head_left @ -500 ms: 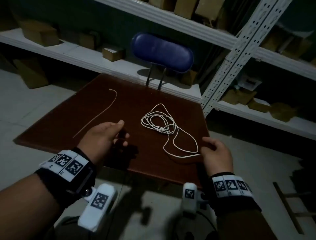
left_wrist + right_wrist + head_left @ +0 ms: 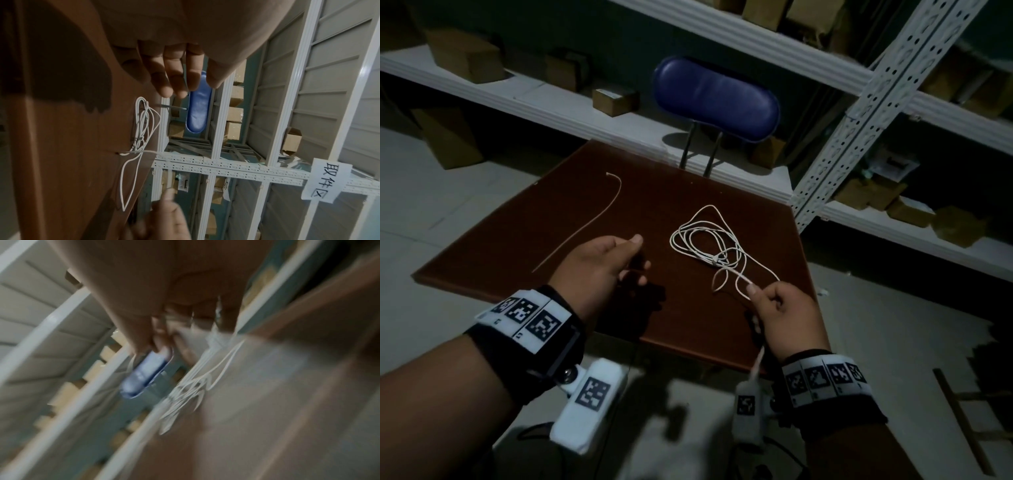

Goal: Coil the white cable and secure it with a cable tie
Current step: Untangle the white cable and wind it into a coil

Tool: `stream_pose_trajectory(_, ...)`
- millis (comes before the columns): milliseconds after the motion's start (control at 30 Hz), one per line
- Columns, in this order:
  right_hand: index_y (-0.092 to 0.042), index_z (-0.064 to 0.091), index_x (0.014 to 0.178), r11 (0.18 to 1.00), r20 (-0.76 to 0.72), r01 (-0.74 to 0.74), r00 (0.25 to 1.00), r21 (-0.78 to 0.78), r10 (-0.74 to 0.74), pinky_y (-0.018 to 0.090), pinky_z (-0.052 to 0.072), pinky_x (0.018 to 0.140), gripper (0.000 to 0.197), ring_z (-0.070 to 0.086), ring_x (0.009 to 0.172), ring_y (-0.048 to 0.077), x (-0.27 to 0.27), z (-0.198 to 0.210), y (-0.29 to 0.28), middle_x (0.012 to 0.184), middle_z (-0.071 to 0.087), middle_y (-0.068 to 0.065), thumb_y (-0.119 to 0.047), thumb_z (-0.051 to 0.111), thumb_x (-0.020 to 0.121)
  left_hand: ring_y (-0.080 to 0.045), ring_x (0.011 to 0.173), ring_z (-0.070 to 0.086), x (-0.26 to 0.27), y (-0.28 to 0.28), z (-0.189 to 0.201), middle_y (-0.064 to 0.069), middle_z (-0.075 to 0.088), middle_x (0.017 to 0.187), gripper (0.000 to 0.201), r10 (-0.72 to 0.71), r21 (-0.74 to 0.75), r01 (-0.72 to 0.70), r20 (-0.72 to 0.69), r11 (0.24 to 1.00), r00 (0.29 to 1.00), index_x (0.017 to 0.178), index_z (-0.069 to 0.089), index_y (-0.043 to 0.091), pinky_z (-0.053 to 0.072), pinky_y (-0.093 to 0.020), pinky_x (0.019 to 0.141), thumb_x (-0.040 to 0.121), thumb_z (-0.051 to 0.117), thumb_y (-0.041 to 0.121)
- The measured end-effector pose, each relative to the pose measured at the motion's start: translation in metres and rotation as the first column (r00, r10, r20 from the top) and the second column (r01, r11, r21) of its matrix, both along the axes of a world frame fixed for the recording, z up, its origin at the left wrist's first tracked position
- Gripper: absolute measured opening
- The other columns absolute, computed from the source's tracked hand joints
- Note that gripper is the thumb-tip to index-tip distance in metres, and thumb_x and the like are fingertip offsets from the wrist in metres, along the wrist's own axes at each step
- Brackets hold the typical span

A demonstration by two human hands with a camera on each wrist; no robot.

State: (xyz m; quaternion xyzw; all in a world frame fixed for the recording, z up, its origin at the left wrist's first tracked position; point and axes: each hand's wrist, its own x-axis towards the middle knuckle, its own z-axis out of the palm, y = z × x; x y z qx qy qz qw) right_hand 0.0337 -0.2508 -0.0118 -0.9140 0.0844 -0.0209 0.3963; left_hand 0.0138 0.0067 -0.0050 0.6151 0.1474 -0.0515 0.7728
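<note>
I found my right hand (image 2: 782, 310) pinching the white cable (image 2: 709, 240) near one end, left hand (image 2: 599, 263) relaxed and empty above the bench (image 2: 517, 240); coiling had barely begun, and gathering loops should come next.

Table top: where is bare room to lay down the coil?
The table is bare between the cable tie and the white cable, and along the far edge by the chair. The near right corner is crowded by loops and the right hand.

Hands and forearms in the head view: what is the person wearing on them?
Both forearms are bare, with no sleeves or gloves. The left hand and right hand each have a black wristband topped by a white strip of square black-and-white markers. A white camera block bearing one such marker hangs under each wrist.
</note>
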Motion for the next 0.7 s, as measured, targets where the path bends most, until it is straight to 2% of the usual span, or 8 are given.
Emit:
stream_pose_trajectory(33,-0.013,0.062,0.075,0.997,0.022,-0.015,1.0,0.07,0.013,0.04,0.053,0.064,0.038,0.059,0.061,0.029,-0.001,0.001,0.005,0.067,0.064,0.009,-0.046,0.061,0.095,-0.029,0.074,0.065,0.0,0.002,-0.002,-0.014,0.066,0.081,0.04,0.012,0.02,-0.012,0.001,1.0,1.0,0.097,0.067,0.002,0.059,-0.045,0.069,0.094,0.061,0.042)
stream_pose_trajectory(100,-0.016,0.059,0.071,0.963,-0.004,-0.024,1.0,0.269,0.026,0.03,0.038,0.049,0.038,0.044,0.05,0.023,-0.003,0.001,0.017,0.059,0.05,0.007,-0.042,0.058,0.098,-0.025,0.072,0.066,-0.001,0.003,-0.005,-0.009,0.068,0.078,0.029,0.026,0.057,-0.027,0.018,0.998,0.999,0.091,0.07,0.01,0.057,-0.035,0.064,0.093,0.063,0.037)
stream_pose_trajectory(167,-0.018,0.057,0.071,0.835,-0.06,-0.028,0.996,0.549,0.072,0.024,0.025,0.043,0.035,0.031,0.043,0.015,-0.006,0.0,0.032,0.052,0.038,0.001,-0.039,0.056,0.1,-0.022,0.08,0.069,0.0,0.004,-0.011,-0.003,0.073,0.083,0.015,0.027,0.126,-0.036,0.067,0.991,0.997,0.09,0.072,0.018,0.056,-0.036,0.074,0.092,0.067,0.032)
stream_pose_trajectory(233,-0.016,0.056,0.075,0.7,-0.066,-0.047,0.989,0.713,0.134,0.021,0.02,0.041,0.032,0.024,0.04,0.011,-0.008,-0.003,0.045,0.05,0.031,-0.003,-0.037,0.056,0.1,-0.017,0.092,0.072,0.0,0.006,-0.014,-0.002,0.074,0.102,0.01,-0.006,0.169,-0.011,0.102,0.986,0.995,0.099,0.073,0.025,0.057,-0.038,0.086,0.092,0.067,0.026)
stream_pose_trajectory(333,-0.014,0.057,0.078,0.606,-0.057,-0.081,0.977,0.791,0.204,0.02,0.022,0.039,0.031,0.023,0.038,0.01,-0.012,-0.003,0.058,0.048,0.029,-0.002,-0.035,0.056,0.1,-0.017,0.094,0.073,-0.004,0.006,-0.011,0.001,0.068,0.117,0.025,-0.144,0.188,0.119,0.125,0.975,0.982,0.117,0.068,0.031,0.06,-0.036,0.084,0.095,0.063,0.023)
stream_pose_trajectory(433,-0.012,0.059,0.077,0.539,-0.023,-0.124,0.966,0.833,0.258,0.02,0.027,0.038,0.03,0.025,0.035,0.009,-0.013,-0.002,0.063,0.046,0.029,-0.001,-0.035,0.058,0.097,-0.018,0.099,0.072,-0.006,0.006,-0.014,-0.001,0.069,0.117,0.032,-0.249,0.186,0.219,0.157,0.958,0.956,0.124,0.064,0.031,0.059,-0.029,0.079,0.094,0.063,0.02)
stream_pose_trajectory(567,-0.016,0.067,0.072,0.482,0.031,-0.182,0.952,0.857,0.304,0.022,0.033,0.041,0.028,0.03,0.035,0.009,-0.011,-0.001,0.065,0.045,0.03,-0.002,-0.042,0.068,0.081,-0.017,0.089,0.073,-0.003,0.006,-0.023,-0.003,0.076,0.1,0.017,-0.331,0.259,0.284,0.157,0.923,0.931,0.103,0.072,0.031,0.056,-0.032,0.077,0.091,0.067,0.021)
stream_pose_trajectory(700,-0.017,0.069,0.075,0.48,0.013,-0.173,0.948,0.86,0.318,0.019,0.03,0.038,0.027,0.032,0.035,0.01,-0.008,-0.003,0.059,0.048,0.033,0.0,-0.042,0.065,0.083,-0.011,0.079,0.07,0.0,0.004,-0.026,0.002,0.074,0.087,0.013,-0.343,0.304,0.278,0.185,0.911,0.921,0.1,0.067,0.023,0.053,-0.033,0.076,0.088,0.071,0.022)
